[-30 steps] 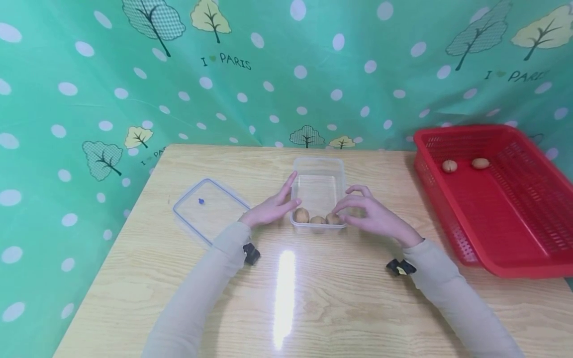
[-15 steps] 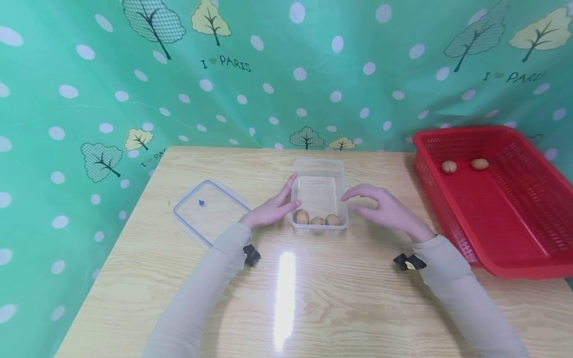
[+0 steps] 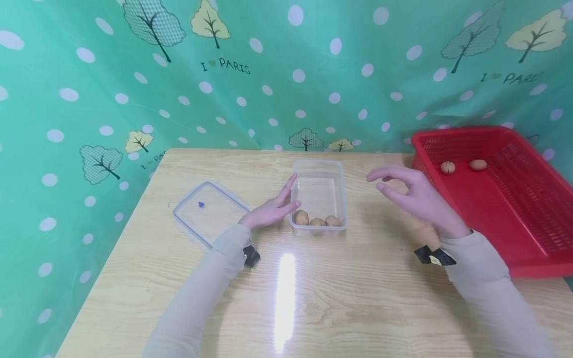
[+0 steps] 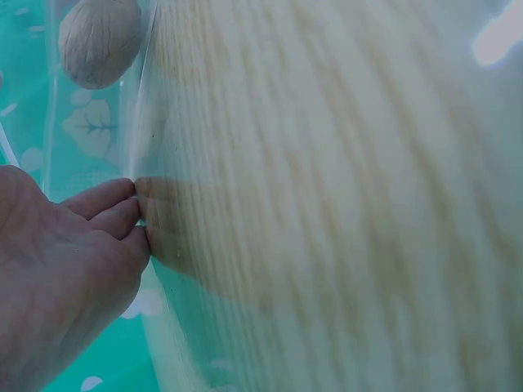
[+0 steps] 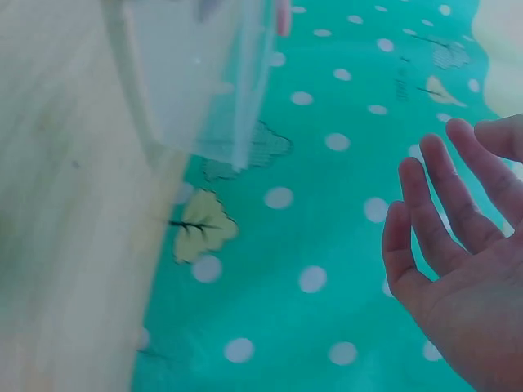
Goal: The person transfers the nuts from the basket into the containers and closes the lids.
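A clear plastic container (image 3: 318, 194) stands on the table, with three walnuts (image 3: 301, 217) along its near end. My left hand (image 3: 268, 209) rests at the container's left side, its fingers extended and the thumb over the rim. In the left wrist view, the fingertips of my left hand (image 4: 82, 261) meet the clear wall, with a walnut (image 4: 100, 41) above them. My right hand (image 3: 414, 194) is raised between the container and the red basket, holding nothing. The right wrist view shows the fingers of my right hand (image 5: 458, 245) loosely bent and spread.
A red plastic basket (image 3: 470, 228) at the right has two walnuts (image 3: 478, 164) in its far part. The clear lid (image 3: 215, 209) with a blue edge lies left of the container, partly behind my left hand. A green patterned cloth (image 3: 268, 74) hangs behind the table (image 3: 349, 303).
My right hand has drawn away from the walnuts in the container and moved right, toward the basket. The left hand stays at the container's side.
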Available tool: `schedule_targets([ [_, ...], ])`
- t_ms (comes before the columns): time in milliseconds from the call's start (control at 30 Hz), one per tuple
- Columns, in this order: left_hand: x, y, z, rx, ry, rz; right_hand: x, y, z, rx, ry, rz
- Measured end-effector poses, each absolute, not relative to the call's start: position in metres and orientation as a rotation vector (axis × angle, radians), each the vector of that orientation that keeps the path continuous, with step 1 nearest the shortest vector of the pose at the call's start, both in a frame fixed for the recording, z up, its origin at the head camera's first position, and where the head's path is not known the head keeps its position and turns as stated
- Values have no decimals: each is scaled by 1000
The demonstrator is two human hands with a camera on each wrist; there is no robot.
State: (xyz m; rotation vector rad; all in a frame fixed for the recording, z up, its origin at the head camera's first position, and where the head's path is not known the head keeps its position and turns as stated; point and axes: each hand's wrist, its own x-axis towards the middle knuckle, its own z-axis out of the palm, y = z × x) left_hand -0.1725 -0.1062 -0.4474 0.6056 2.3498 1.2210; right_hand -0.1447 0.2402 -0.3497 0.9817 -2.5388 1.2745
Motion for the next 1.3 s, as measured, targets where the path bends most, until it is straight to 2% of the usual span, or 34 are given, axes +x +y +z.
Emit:
schedule_targets([
  [300, -171, -105, -447, 617, 2341, 1237, -139, 262, -325, 961, -2530, 1248],
  [600, -169, -105, -448, 596, 2345, 1233, -139, 286, -311, 825, -2639, 1140],
  [833, -170, -105, -447, 588, 2352, 1215, -141, 305, -307, 667, -2701, 1204],
  [1300, -169, -103, -445, 567, 2370, 1196, -147, 332, -305, 555, -2868, 1014],
])
